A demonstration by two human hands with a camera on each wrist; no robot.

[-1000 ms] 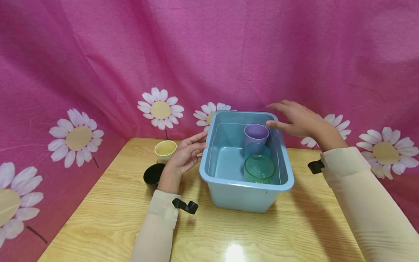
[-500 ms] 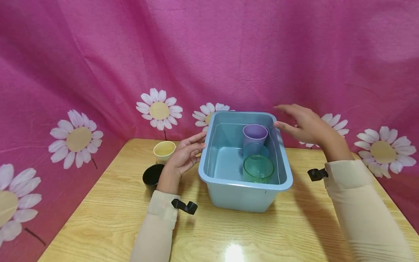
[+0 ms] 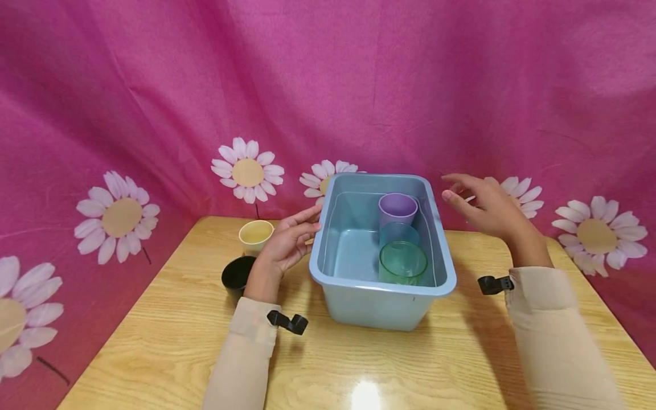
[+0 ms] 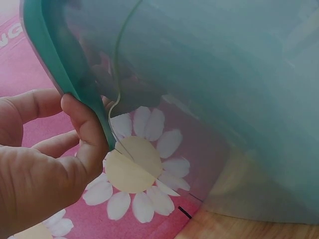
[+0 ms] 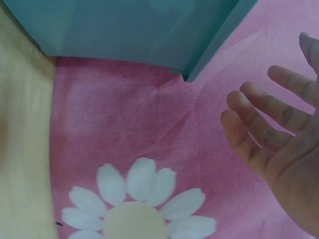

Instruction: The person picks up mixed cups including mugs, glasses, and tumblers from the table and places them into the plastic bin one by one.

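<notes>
A blue plastic tub point(image 3: 353, 289) stands on the table. Inside, along its right side, a purple cup point(image 3: 398, 207), a see-through blue cup point(image 3: 397, 234) and a see-through green cup point(image 3: 402, 263) form a row. At the tub's left rim, my left hand point(image 3: 285, 244) holds the edge between thumb and fingers; part of the fingers is hidden behind the rim in the left wrist view point(image 4: 45, 164). My right hand point(image 3: 487, 209) hovers right of the tub, apart from it, holding nothing. Its fingers point(image 5: 269, 107) are loosely bent in the right wrist view.
Left of the tub, a yellow cup point(image 3: 254, 233) stands behind a black cup point(image 3: 237, 277), close to my left forearm, which partly covers the black one. A pink cloth point(image 3: 328, 85) with white flowers hangs behind the wooden table point(image 3: 328, 370).
My right hand has moved right and slightly down, away from above the tub's right rim, and its fingers are bent more. The left hand and the cups keep their places.
</notes>
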